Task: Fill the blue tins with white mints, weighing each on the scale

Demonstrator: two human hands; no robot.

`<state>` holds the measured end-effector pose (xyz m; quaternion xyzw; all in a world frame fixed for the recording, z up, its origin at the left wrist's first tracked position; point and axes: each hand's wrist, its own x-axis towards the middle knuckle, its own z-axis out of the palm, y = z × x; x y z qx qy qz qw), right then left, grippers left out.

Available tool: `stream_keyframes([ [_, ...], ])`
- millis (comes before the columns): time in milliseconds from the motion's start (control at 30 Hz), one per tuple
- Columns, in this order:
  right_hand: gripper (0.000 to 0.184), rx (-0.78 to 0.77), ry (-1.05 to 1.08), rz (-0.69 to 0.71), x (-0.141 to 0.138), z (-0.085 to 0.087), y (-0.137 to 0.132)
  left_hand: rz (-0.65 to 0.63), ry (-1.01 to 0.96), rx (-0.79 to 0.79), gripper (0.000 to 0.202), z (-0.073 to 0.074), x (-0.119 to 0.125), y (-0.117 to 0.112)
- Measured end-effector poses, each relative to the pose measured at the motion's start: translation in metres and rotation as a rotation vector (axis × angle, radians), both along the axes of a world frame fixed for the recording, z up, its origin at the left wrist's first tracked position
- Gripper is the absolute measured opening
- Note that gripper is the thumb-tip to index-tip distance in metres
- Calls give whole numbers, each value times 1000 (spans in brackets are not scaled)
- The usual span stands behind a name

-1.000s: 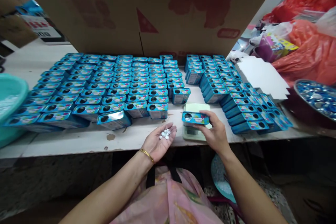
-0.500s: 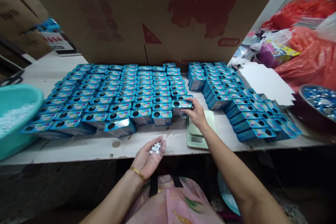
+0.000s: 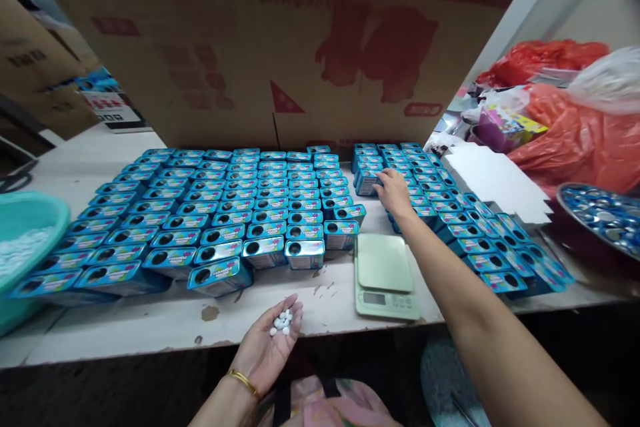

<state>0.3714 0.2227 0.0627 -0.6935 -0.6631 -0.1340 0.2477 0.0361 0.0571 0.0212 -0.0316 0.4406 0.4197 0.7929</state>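
Observation:
My left hand (image 3: 270, 343) is palm up and cupped near the table's front edge, holding a small pile of white candies (image 3: 283, 322). My right hand (image 3: 393, 191) reaches over to the right-hand group of tins. Its thumb and fingers are closed at the right end of a blue tin (image 3: 367, 183) standing at the near left corner of that group. To the left, a large block of similar blue tins (image 3: 223, 233) stands in rows, each with a dark round hole in its top. A pale green scale (image 3: 384, 263) with a bare plate sits below my right forearm.
At the left edge stands a turquoise basin (image 3: 63, 210) of white candies. Behind the tins rises a large cardboard box (image 3: 225, 27). White card sheets (image 3: 495, 177) and a dark bowl (image 3: 565, 230) of blue-and-silver pieces are at right, with red plastic bags (image 3: 590, 140) behind.
My right hand has left a tin in the left block, now standing there, and moved right and back to the other group. My left hand still cups the candies. The view has tilted up.

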Motion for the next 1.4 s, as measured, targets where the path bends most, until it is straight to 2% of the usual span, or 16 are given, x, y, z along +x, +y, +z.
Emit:
stream_keyframes([
  [133, 22, -38, -80, 45, 2, -7, 34, 4, 15, 23, 26, 5, 0, -1],
  [233, 20, -45, -147, 99, -8, -11, 33, 16, 30, 14, 24, 6, -3, -3],
  [300, 24, -45, -184, 119, -12, -5, 23, 17, 28, 11, 24, 5, -3, -3],
  [400, 21, -41, -223, 119, -9, 20, -5, -8, 14, 11, 26, 2, -1, -4],
  [533, 17, 6, -262, 195, -2, 63, -66, -56, 5, 4, 28, -3, 8, -6],
  [600, 18, -13, -249, 281, -5, 74, -99, -95, -6, 0, 29, -5, 15, -8],
  [633, 18, -44, -238, 320, -8, 74, -114, -117, -16, 1, 29, -6, 18, -10],
  [767, 15, -180, -235, 399, -28, 49, -154, -193, -59, 16, 29, -7, 31, -16],
  [833, 15, -210, -222, 420, -35, 35, -161, -212, -60, 25, 29, -6, 35, -18],
  [900, 18, -195, -159, 441, -34, 29, -163, -217, -55, 33, 29, -5, 37, -19],
  [1000, 24, -94, 36, 416, -17, 33, -166, -207, -54, 35, 28, -3, 35, -19],
  [1100, 19, 5, 227, 322, 4, 42, -178, -200, -62, 37, 28, -2, 31, -19],
  [1167, 17, 35, 314, 276, 5, 43, -193, -212, -79, 39, 29, -2, 30, -20],
  [1267, 17, -7, 407, 324, -27, 33, -225, -277, -121, 24, 31, 0, 37, -25],
  [1367, 25, -244, 351, 531, -83, 11, -252, -363, -205, -7, 29, 2, 52, -34],
  [1400, 30, -303, 295, 559, -101, 3, -259, -384, -235, -21, 26, 2, 58, -37],
])
